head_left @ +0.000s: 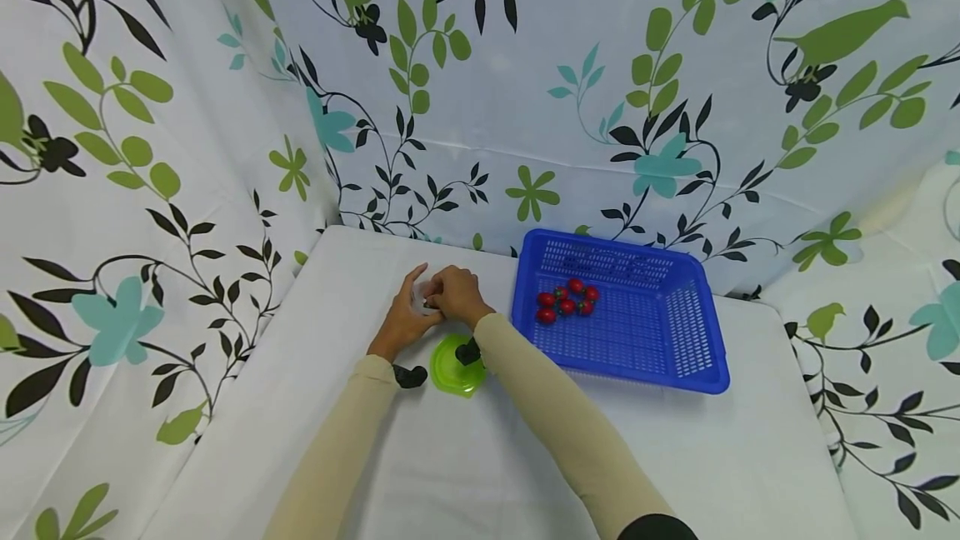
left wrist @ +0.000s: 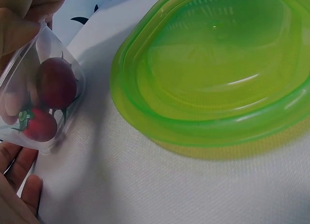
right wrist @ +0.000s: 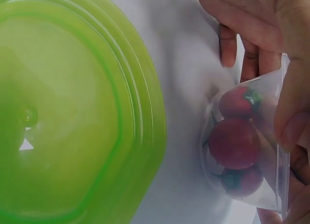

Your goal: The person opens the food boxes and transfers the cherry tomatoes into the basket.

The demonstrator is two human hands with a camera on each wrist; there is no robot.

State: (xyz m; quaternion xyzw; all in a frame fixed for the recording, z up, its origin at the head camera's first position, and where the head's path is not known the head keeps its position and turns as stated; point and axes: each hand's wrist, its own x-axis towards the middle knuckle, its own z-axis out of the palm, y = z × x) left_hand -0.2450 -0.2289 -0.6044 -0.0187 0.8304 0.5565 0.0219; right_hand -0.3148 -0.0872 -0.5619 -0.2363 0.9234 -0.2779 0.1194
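Observation:
Both hands meet at a clear plastic container [head_left: 416,300] toward the back of the white table. My left hand [head_left: 405,323] holds it by the side, with its thumb over the rim in the right wrist view. Over the mouth, my right hand [head_left: 459,296] bends its fingers down at the rim; I cannot tell whether they pinch anything. Through the wall show small red tomatoes [right wrist: 235,142] with green stems, one of them a darker tomato [left wrist: 56,83]. Just below the hands, a translucent green lid [head_left: 450,369] lies on the table, partly under the right wrist.
To the right stands a blue slotted basket [head_left: 637,348]. Several more red tomatoes [head_left: 567,307] lie at its left end. A patterned curtain [head_left: 480,107] hangs behind the table [head_left: 420,473] and along its sides.

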